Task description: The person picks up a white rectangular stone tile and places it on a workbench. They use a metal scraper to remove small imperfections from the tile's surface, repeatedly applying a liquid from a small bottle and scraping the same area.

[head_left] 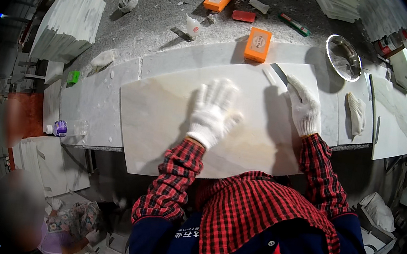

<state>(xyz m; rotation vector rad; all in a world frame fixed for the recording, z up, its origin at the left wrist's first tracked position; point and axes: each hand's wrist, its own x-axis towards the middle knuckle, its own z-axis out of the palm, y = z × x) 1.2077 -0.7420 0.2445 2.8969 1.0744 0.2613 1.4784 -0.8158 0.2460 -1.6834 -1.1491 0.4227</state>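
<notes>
Left hand (214, 112): gloved, fingers spread flat, pressing the marble slab (163, 122) steady on the counter (89, 108).
Right hand (303, 108): fingers closed on a scraper blade (279, 73), angled along the slab's far edge.

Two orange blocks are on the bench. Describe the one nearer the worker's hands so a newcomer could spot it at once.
Start at the big pale marble slab under the gloved left hand. Follow its far edge toward the right hand, which holds a flat blade. Just beyond that edge stands the orange block, upright in the picture; the other orange block lies farther back, beside a small red block.
</notes>
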